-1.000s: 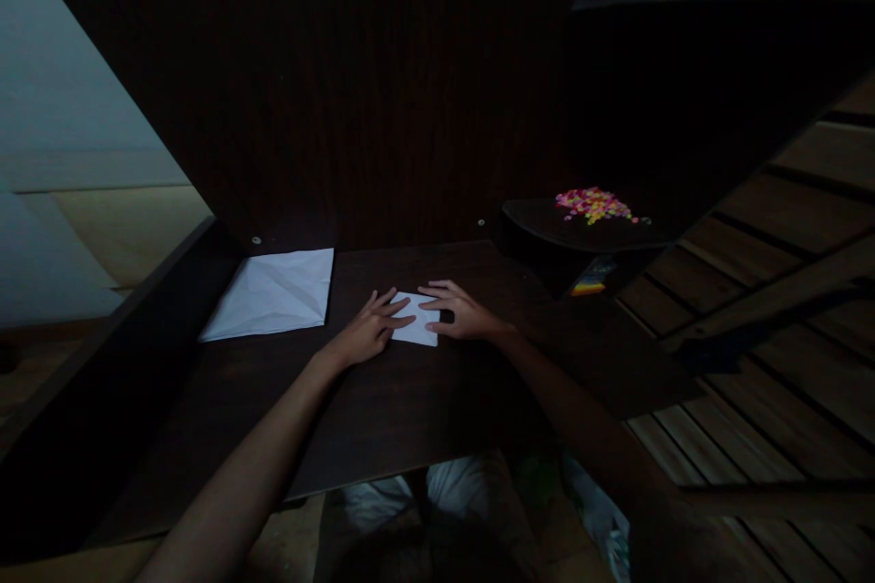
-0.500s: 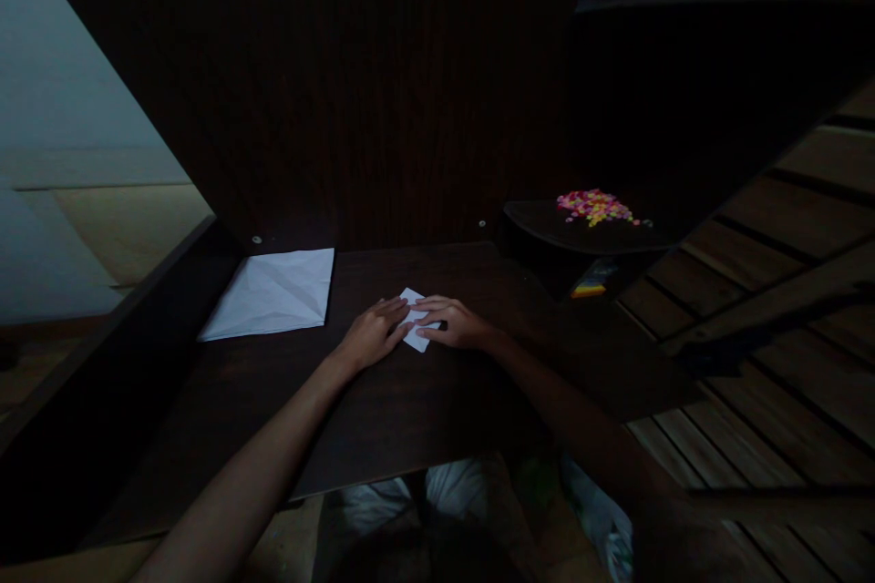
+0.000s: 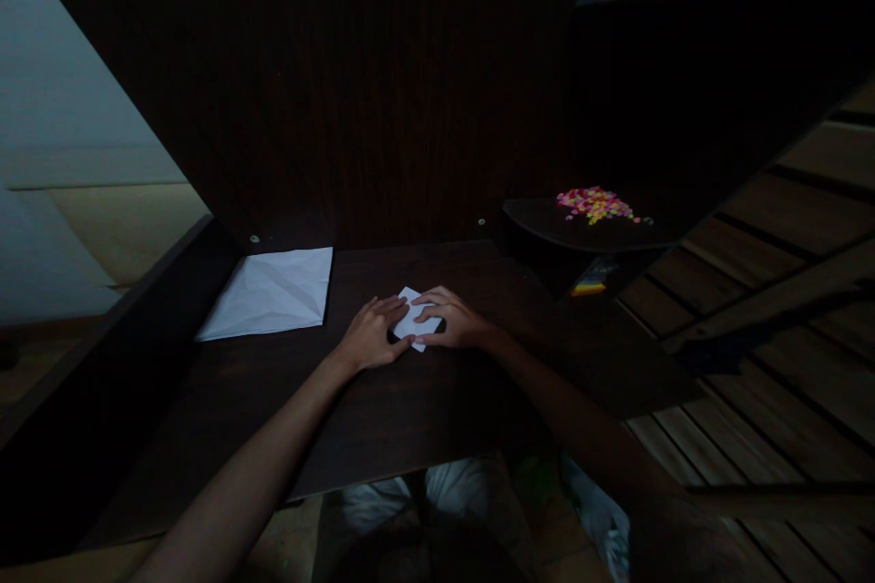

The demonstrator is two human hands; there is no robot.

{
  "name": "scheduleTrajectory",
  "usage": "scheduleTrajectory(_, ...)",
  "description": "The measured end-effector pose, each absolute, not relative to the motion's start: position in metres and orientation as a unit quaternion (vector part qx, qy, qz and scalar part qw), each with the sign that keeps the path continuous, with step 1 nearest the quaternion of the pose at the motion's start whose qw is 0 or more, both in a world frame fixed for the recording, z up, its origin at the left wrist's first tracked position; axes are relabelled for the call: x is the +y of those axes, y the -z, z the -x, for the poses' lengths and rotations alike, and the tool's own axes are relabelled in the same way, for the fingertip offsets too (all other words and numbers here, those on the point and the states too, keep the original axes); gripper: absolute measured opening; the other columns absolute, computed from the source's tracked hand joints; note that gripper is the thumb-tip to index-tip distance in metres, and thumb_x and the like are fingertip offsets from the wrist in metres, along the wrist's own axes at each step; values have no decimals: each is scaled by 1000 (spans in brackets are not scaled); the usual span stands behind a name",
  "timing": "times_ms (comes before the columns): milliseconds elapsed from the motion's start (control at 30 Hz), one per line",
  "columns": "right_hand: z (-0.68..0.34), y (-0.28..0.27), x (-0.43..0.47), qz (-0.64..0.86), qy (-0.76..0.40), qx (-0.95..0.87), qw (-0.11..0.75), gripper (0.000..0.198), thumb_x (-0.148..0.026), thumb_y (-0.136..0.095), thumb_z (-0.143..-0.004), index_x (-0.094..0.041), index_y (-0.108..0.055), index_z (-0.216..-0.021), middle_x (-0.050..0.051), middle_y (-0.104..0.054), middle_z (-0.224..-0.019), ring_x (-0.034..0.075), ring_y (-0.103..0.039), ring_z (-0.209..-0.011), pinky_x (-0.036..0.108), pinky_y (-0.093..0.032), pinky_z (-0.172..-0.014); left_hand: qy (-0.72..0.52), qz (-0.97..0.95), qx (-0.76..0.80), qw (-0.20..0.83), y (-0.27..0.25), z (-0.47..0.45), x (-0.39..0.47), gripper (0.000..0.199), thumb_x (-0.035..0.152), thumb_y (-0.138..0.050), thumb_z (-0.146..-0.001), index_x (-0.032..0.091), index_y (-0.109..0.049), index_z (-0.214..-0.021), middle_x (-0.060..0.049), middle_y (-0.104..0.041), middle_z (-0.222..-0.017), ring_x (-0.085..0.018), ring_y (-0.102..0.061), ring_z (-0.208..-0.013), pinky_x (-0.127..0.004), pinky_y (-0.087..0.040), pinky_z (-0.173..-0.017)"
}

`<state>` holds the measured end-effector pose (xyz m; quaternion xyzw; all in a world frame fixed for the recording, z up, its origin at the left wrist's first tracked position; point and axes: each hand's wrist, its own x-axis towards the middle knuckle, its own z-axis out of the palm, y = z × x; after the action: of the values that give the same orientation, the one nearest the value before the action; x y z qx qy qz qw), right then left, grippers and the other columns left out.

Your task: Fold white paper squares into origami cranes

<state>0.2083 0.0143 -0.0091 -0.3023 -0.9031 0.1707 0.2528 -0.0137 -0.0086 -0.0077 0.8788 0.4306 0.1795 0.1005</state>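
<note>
A small folded piece of white paper (image 3: 408, 324) lies on the dark wooden desk, with one corner pointing away from me. My left hand (image 3: 373, 333) holds its left side down, fingers along the upper left edge and thumb at the near corner. From the right, my right hand (image 3: 455, 321) grips the same paper, its curved fingers on the upper part and its thumb by the near corner. Both thumb tips are close together there. Parts of the paper's edges are hidden under the fingers.
Larger creased white sheets (image 3: 280, 291) lie on the left of the desk (image 3: 383, 419). Small colourful pieces (image 3: 596, 204) are heaped on a curved shelf (image 3: 540, 220) at the right, above a rainbow-striped item (image 3: 589, 288). A tall dark panel (image 3: 383, 109) rises behind the desk.
My left thumb has slid down to the paper's near corner, and my right thumb has shifted slightly down too. More of the paper's middle shows between the hands.
</note>
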Motion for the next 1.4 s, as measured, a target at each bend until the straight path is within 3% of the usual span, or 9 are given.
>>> scheduleTrajectory(100, -209, 8, 14, 332, -179, -897, 230, 57, -51, -77, -64, -22, -66, -112, 11, -53, -133, 31, -40, -124, 50, -35, -103, -209, -868, 440, 101, 8, 14, -9, 63, 45, -61, -77, 15, -53, -131, -15, -44, -143, -34, -36, -134, -52, -27, -111)
scheduleTrajectory(200, -209, 7, 13, 379, -198, -880, 209, 93, -59, -78, -56, -21, -48, -135, 15, -41, -144, 36, -30, -133, 54, -29, -106, -237, -837, 486, 87, 6, 14, -8, 70, 47, -65, -72, 7, -53, -128, -20, -36, -147, -40, -24, -138, -54, -26, -111)
scheduleTrajectory(300, -206, 7, 13, 413, -223, -861, 194, 102, -60, -76, -59, -19, -36, -143, 17, -38, -145, 36, -26, -136, 55, -26, -107, -234, -816, 518, 105, 6, 15, -5, 64, 47, -66, -71, 7, -56, -121, -22, -38, -145, -41, -25, -137, -55, -26, -110)
scheduleTrajectory(433, -203, 7, 13, 425, -251, -844, 211, 97, -53, -74, -66, -18, -31, -145, 18, -38, -144, 32, -32, -133, 51, -27, -108, -284, -787, 519, 176, 6, 16, -3, 48, 40, -66, -72, 14, -56, -111, -17, -53, -133, -36, -42, -128, -52, -34, -105)
scheduleTrajectory(567, -204, 9, 15, 419, -282, -825, 254, 92, -43, -74, -69, -21, -29, -145, 15, -49, -136, 30, -41, -128, 51, -30, -106, -345, -741, 503, 281, 1, 15, -2, 34, 36, -64, -75, 18, -56, -102, -8, -66, -107, -27, -63, -97, -43, -48, -89)
scheduleTrajectory(767, -206, 10, 20, 397, -415, -737, 356, 67, -35, -68, -76, -19, -41, -135, 11, -66, -110, 23, -63, -99, 39, -49, -85, -448, -626, 440, 463, -4, 11, -2, 42, 36, -72, -68, 15, -55, -100, -8, -67, -98, -22, -66, -84, -33, -52, -72)
scheduleTrajectory(967, -205, 2, 19, 368, -548, -642, 389, 50, -32, -77, -65, -16, -58, -108, 3, -71, -86, 18, -67, -76, 30, -53, -69, -464, -544, 422, 558, -12, 11, -5, 73, 31, -80, -59, 18, -45, -122, -6, -71, -91, -20, -69, -74, -32, -54, -68)
scheduleTrajectory(1167, -206, -9, 12, 339, -579, -642, 372, 44, -30, -80, -59, -15, -64, -97, 3, -71, -82, 18, -67, -75, 28, -51, -67, -404, -538, 430, 603, -20, 13, -9, 41, 35, -81, -60, 13, -68, -91, -8, -73, -81, -20, -68, -68, -28, -52, -61)
scheduleTrajectory(1400, -205, -8, 13, 340, -577, -622, 407, 47, -33, -82, -58, -15, -67, -98, 5, -72, -87, 20, -67, -79, 31, -53, -71, -395, -509, 428, 633, -22, 10, -13, 44, 41, -80, -62, 11, -71, -93, -9, -74, -79, -21, -68, -64, -28, -50, -58)
